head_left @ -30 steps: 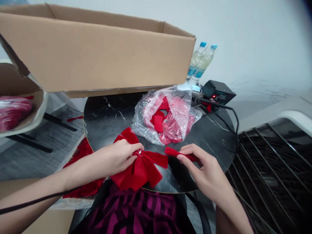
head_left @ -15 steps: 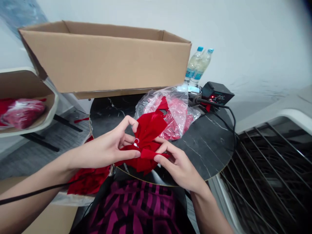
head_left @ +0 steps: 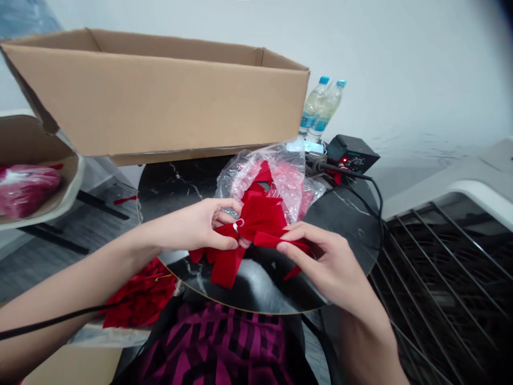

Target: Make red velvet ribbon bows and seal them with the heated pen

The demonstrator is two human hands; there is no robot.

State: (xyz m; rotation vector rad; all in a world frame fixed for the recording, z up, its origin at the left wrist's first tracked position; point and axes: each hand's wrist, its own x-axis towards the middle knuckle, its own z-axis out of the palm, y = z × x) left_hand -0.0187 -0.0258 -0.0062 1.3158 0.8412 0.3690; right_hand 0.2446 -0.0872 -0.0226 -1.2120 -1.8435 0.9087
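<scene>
Bright, even indoor light, pale wall (head_left: 401,59) washed nearly white, glare on the plastic bag (head_left: 276,182), faint sheen on the black marble tabletop (head_left: 340,235), soft shadows, wide-angle bowing toward the edges along the wire rack (head_left: 452,251), dark vignette in the top right corner

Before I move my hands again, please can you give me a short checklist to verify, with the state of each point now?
1. Left hand pinches the red velvet bow at its centre: ok.
2. Small metal ring sits at the bow's centre: ok.
3. Ring fully closed: cannot tell, too small.
4. Right hand grips the red ribbon strip: ok.
5. Bow free of the clear plastic bag: not ok, it overlaps the bag.
6. Hands apart from the black control box, its red light lit: ok.
</scene>
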